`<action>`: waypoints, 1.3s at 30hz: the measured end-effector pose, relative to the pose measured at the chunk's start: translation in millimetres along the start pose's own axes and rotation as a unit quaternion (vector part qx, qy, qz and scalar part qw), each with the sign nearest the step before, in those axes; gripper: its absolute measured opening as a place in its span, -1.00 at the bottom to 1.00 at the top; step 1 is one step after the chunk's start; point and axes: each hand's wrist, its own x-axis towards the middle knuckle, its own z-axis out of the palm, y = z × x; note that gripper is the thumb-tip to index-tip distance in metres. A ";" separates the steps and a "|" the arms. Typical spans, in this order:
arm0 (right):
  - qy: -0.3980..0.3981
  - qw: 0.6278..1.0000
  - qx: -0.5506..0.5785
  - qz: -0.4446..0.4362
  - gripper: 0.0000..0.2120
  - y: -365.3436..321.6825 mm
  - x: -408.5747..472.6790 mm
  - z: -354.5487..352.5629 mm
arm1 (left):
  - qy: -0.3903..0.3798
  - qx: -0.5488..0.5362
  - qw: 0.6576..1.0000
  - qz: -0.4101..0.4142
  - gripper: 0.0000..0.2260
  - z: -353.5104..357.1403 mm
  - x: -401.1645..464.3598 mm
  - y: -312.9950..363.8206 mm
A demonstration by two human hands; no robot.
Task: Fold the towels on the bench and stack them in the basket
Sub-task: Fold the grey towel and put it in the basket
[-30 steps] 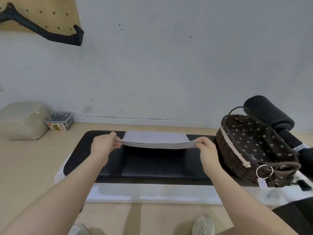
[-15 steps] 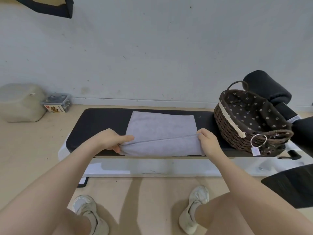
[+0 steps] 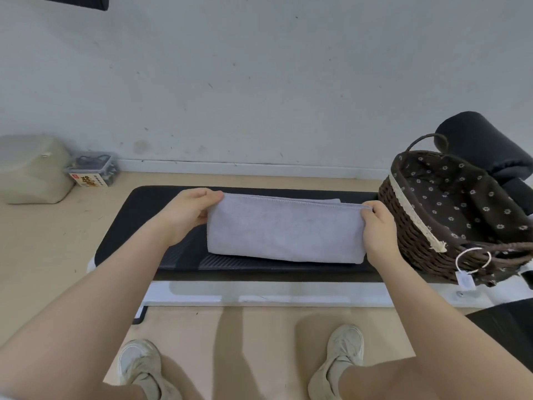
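We held the soft, pale lilac terry towel (image 3: 284, 230) doubled on the padded black bench (image 3: 150, 203), our left hand (image 3: 189, 215) and right hand (image 3: 375, 229) each pinching a far corner. It looked light and limp, best gripped at corners. Half a second earlier it lay wider, half-folded. The dark woven wicker basket (image 3: 409, 226) stood just right.

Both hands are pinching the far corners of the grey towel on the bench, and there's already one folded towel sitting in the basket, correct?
Not quite. The head view shows the basket holds no towel; only its flowered lining shows. The rest stands: the left hand and right hand pinch the far corners of the grey towel on the bench.
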 end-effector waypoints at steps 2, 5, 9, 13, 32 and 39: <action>-0.002 1.000 -0.007 0.005 -0.85 -0.7 11.4 6.2 | 0.031 -0.041 0.998 -0.020 -0.80 4.4 16.2 -3.2; 0.003 0.999 -0.046 0.008 -0.86 -0.6 27.7 18.6 | 0.081 0.022 0.996 -0.028 -0.80 9.5 41.0 -8.9; -0.007 0.996 -0.087 0.014 -0.86 -0.5 44.7 32.7 | 0.152 0.117 0.981 0.011 -0.79 13.1 68.1 -14.9; -0.047 0.991 -0.125 0.016 -0.78 7.0 55.2 43.1 | 0.172 0.191 0.966 0.000 -0.75 16.3 87.2 -31.8; -0.041 0.897 -0.433 0.084 -0.80 22.7 28.2 32.4 | 0.145 0.383 0.912 -0.022 -0.76 25.1 51.2 -58.9; -0.031 0.847 -0.527 0.052 -0.76 12.3 21.3 31.5 | 0.170 0.498 0.849 -0.056 -0.76 32.4 51.6 -55.4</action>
